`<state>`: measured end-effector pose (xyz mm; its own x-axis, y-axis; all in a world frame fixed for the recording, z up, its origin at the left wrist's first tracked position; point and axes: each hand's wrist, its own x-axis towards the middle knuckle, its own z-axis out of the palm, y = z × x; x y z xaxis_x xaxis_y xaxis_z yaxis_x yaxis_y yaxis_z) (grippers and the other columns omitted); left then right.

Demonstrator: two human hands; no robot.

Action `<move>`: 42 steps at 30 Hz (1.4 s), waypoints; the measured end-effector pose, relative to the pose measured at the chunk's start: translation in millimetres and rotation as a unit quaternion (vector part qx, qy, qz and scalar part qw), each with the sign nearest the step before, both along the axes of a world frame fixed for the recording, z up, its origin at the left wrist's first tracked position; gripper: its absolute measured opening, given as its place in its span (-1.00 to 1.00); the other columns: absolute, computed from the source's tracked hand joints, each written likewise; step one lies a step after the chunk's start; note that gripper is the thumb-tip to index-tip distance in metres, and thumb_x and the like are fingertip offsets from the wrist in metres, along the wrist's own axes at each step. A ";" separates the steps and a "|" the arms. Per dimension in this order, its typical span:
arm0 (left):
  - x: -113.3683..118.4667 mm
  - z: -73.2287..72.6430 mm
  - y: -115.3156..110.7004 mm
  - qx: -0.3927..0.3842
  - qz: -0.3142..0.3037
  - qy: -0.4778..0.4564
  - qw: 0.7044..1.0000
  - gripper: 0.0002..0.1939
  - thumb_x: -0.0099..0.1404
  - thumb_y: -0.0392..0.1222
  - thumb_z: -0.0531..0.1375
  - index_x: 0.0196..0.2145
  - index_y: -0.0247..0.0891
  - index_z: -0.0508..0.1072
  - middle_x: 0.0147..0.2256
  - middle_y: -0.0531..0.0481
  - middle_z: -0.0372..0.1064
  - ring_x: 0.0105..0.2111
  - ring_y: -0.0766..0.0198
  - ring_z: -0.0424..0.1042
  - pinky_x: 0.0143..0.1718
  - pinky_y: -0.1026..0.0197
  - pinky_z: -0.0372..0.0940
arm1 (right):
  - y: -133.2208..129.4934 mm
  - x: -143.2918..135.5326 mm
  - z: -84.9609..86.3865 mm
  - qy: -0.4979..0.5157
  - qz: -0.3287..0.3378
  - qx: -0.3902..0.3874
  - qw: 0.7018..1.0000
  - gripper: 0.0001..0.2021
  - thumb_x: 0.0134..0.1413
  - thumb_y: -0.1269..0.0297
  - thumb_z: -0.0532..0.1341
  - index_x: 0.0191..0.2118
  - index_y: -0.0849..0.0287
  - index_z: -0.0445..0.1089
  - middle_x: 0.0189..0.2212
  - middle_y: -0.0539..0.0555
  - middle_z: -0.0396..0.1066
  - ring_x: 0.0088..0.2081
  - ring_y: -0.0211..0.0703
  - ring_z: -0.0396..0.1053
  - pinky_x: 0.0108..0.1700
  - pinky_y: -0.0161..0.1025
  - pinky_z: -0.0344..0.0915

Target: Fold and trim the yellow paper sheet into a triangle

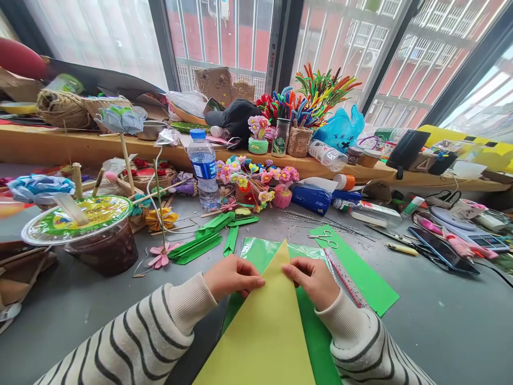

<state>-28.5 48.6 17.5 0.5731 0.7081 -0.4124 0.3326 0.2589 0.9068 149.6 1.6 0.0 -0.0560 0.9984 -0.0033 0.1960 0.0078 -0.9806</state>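
A sheet of yellow paper reaches up from the bottom edge to a pointed tip, in front of me. My left hand pinches its left edge between thumb and fingers. On the opposite edge, just below the tip, my right hand grips the paper the same way. Underneath lies a clear packet of green paper, partly covered by the yellow sheet. A pink speckled ruler and a green paper strip lie right of my right hand. Small scissors rest on the strip's upper end.
Folded green paper pieces lie beyond my left hand. A lidded cup of dark drink stands at the left, a water bottle behind. Crocheted flowers sit centre back; a phone and a scale are at right.
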 end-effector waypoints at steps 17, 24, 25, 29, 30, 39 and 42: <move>11.2 -10.2 9.0 -0.005 -0.004 -0.017 1.000 -0.73 -0.24 -0.11 0.27 -0.60 -0.38 0.41 -0.65 0.10 0.28 -0.60 0.43 0.24 -0.55 0.37 0.17 | 3.9 -0.8 -7.1 0.019 0.015 -0.015 1.000 -0.79 -0.22 0.18 0.18 -0.58 0.25 0.33 -0.68 -0.06 0.23 -0.60 -0.31 0.17 -0.55 -0.36 0.12; 14.4 -16.1 5.2 -0.012 -0.007 -0.019 1.000 -0.72 -0.25 -0.09 0.27 -0.61 -0.38 0.40 -0.65 0.10 0.27 -0.61 0.44 0.23 -0.55 0.37 0.16 | 9.5 -3.6 -2.9 0.052 0.022 -0.047 0.997 -0.83 -0.29 0.23 0.23 -0.55 0.24 0.35 -0.60 -0.03 0.34 -0.53 -0.27 0.26 -0.48 -0.35 0.18; 14.7 -16.8 5.2 -0.012 -0.009 -0.020 1.000 -0.72 -0.25 -0.09 0.27 -0.60 -0.38 0.41 -0.64 0.10 0.28 -0.61 0.43 0.24 -0.55 0.37 0.16 | 9.5 -3.8 -2.9 0.055 0.018 -0.050 0.997 -0.83 -0.29 0.23 0.23 -0.56 0.25 0.35 -0.61 -0.04 0.33 -0.54 -0.28 0.26 -0.48 -0.36 0.17; 15.1 -18.2 5.2 -0.007 -0.012 -0.018 1.000 -0.71 -0.23 -0.08 0.26 -0.58 -0.38 0.42 -0.63 0.09 0.28 -0.60 0.43 0.24 -0.54 0.36 0.16 | 10.0 -4.6 -3.1 0.063 0.004 -0.056 0.996 -0.83 -0.31 0.23 0.24 -0.57 0.25 0.35 -0.63 -0.05 0.31 -0.56 -0.31 0.22 -0.51 -0.37 0.14; 15.1 -18.4 5.1 -0.005 -0.011 -0.017 1.000 -0.71 -0.23 -0.08 0.26 -0.58 -0.38 0.42 -0.63 0.09 0.28 -0.61 0.43 0.23 -0.55 0.36 0.16 | 10.4 -4.6 -3.2 0.064 -0.001 -0.058 0.996 -0.83 -0.32 0.23 0.25 -0.59 0.25 0.35 -0.65 -0.06 0.30 -0.58 -0.32 0.21 -0.52 -0.38 0.13; 15.9 -17.5 4.9 0.005 -0.020 -0.012 1.000 -0.70 -0.23 -0.07 0.25 -0.59 -0.38 0.40 -0.65 0.11 0.25 -0.63 0.45 0.20 -0.58 0.38 0.13 | 13.4 -5.0 -11.2 0.099 -0.032 -0.085 0.991 -0.82 -0.40 0.21 0.28 -0.64 0.25 0.39 -0.71 -0.07 0.29 -0.62 -0.34 0.18 -0.56 -0.38 0.11; 16.0 -17.5 2.9 0.013 -0.028 -0.007 0.999 -0.73 -0.23 -0.09 0.25 -0.62 -0.38 0.39 -0.67 0.12 0.24 -0.65 0.45 0.19 -0.58 0.37 0.13 | 18.5 5.7 -12.7 0.118 -0.070 -0.083 0.987 -0.79 -0.42 0.18 0.28 -0.63 0.24 0.39 -0.71 -0.06 0.30 -0.62 -0.34 0.20 -0.55 -0.37 0.14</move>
<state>-12.5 51.5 -0.1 0.6180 0.6852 -0.3855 0.3334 0.2157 0.9178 155.3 20.1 -12.7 0.0639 0.9834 -0.1700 -0.0504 -0.1670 -0.9847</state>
